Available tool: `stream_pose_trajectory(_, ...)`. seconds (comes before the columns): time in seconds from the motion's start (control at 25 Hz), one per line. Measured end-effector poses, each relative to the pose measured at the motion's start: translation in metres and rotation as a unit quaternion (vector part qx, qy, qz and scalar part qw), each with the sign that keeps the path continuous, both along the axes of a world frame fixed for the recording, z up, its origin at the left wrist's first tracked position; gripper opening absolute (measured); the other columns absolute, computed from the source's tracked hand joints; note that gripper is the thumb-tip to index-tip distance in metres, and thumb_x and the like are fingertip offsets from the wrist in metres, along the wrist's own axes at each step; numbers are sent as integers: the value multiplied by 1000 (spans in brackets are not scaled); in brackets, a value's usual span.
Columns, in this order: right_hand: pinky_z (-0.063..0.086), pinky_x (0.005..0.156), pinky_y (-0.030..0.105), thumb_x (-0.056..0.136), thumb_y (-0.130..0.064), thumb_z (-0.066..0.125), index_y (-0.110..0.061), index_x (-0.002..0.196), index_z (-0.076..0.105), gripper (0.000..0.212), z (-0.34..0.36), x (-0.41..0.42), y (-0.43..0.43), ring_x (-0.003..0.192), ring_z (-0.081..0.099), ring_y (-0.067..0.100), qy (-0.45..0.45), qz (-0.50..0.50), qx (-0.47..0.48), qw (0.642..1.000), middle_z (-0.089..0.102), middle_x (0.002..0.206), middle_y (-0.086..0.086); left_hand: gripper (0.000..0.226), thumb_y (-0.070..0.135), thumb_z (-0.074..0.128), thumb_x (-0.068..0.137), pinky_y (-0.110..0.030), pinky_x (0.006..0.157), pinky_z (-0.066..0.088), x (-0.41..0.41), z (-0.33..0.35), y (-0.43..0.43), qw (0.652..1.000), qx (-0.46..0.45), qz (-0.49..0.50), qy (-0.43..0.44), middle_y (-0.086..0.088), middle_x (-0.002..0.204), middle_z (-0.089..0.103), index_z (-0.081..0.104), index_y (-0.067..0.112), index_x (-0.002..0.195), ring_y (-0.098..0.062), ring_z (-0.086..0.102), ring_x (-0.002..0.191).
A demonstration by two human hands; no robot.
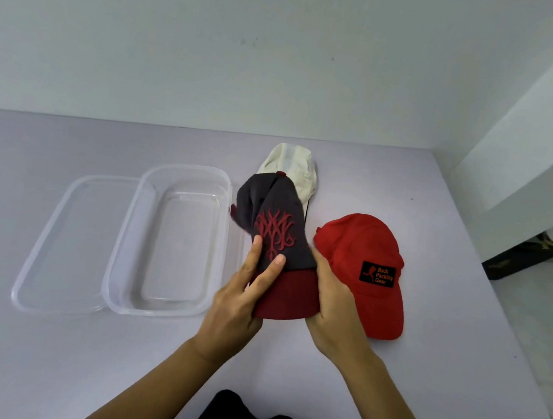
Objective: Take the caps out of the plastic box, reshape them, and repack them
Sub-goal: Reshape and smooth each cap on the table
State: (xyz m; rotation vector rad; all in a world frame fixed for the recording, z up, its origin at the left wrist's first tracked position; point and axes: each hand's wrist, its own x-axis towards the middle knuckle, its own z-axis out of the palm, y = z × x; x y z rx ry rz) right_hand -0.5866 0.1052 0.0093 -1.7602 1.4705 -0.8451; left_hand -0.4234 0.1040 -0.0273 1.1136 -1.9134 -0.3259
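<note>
Status: dark grey cap with maroon brim and red embroidered logo (280,223) is out of the box and held in both hands in front of the person.

- Right hand (334,298): fingers curled round the right edge of the maroon brim (289,297), clamped on it.
- Left hand (240,305): fingers (273,267) laid fairly straight up the crown front beside the logo. The thumb is hidden under the brim, so it looks like a pinch; I can't confirm it.
- Crown is creased and folded in on itself, so my read is that reshaping isn't done yet.

Key geometry: the cap's long axis runs brim-near, crown-far, leaning slightly left. The clear rectangular plastic box (177,249) sits on the table (79,359) just left of the cap, holds nothing, and has nearly the same near-to-far long axis. Repacking should therefore be a sideways shift to the left with little rotation. The left hand is the nearer one to the box.

Other items:
- Clear lid (67,247) lies left of the box, with its edge tucked against or under the box.
- Cream fabric cap (290,166) lies behind the grey one, partly covered by it.
- Bright red cap with a black patch (360,246) lies to the right, touching or just beside the right hand.

Both of those caps are outside the box.
</note>
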Motion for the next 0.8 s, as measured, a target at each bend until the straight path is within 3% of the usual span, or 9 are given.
stream_pose_trajectory(0.08,43,106,34,89,-29,47,-28,147,21,64,-7,-10,-4,130,46,13,20,-17,-15,1000,45,145,-1,76,23,43,87,5,99,25,6,6,-3,996,84,19,19,3,160,-2,3,50,146,11,11,140)
stream_pose_trajectory(0.16,28,116,30,90,-31,47,-33,148,9,69,-13,-13,-4,143,23,9,37,-19,-55,998,20,156,-8,72,38,38,87,5,102,18,8,11,-3,984,170,19,46,23,157,-14,-5,58,141,18,0,138)
stream_pose_trajectory(0.24,23,117,26,90,-24,49,-39,147,4,74,-14,-2,0,144,16,4,-49,-7,-51,998,14,156,-19,68,37,36,91,0,107,17,2,15,0,973,205,-22,102,23,157,1,-5,56,142,16,8,139)
stream_pose_trajectory(0.32,30,111,18,93,-10,51,-40,145,11,72,-13,13,3,138,27,-4,-188,-5,-10,982,28,148,-32,69,20,37,96,-2,106,23,-6,18,2,949,249,-69,180,37,150,19,-5,43,146,18,22,136)
stream_pose_trajectory(0.36,29,110,16,94,-16,52,-40,144,12,69,-15,16,6,138,28,-4,-220,-4,-18,975,29,146,-34,68,15,38,96,-1,105,24,-7,17,3,942,264,-77,194,45,144,21,-4,36,145,18,25,134)
stream_pose_trajectory(0.44,27,116,28,94,-39,49,-46,145,10,65,-20,10,7,143,21,6,-196,-1,-55,979,20,154,-23,74,20,44,93,-2,106,22,-1,17,4,944,261,-72,186,38,150,17,-3,35,148,11,21,140)
stream_pose_trajectory(0.52,23,118,42,93,-44,46,-49,144,12,62,-26,-9,-1,147,13,15,-98,11,-76,992,8,159,-13,79,30,55,85,-5,109,19,14,19,-2,964,222,-85,120,11,161,4,8,40,148,4,9,145)
stream_pose_trajectory(0.6,21,119,35,93,-40,47,-50,143,14,61,-26,-13,-2,147,10,14,-80,34,-73,993,4,158,-15,82,40,62,79,-4,109,18,20,22,-7,967,209,-114,92,0,161,-5,14,45,146,3,3,146)
stream_pose_trajectory(0.8,29,106,9,90,-8,41,-47,142,15,69,-17,30,10,137,27,-6,-268,17,-46,962,29,146,-34,88,72,50,76,-11,114,17,-8,34,-1,924,259,-117,256,4,161,1,13,38,149,-5,3,148)
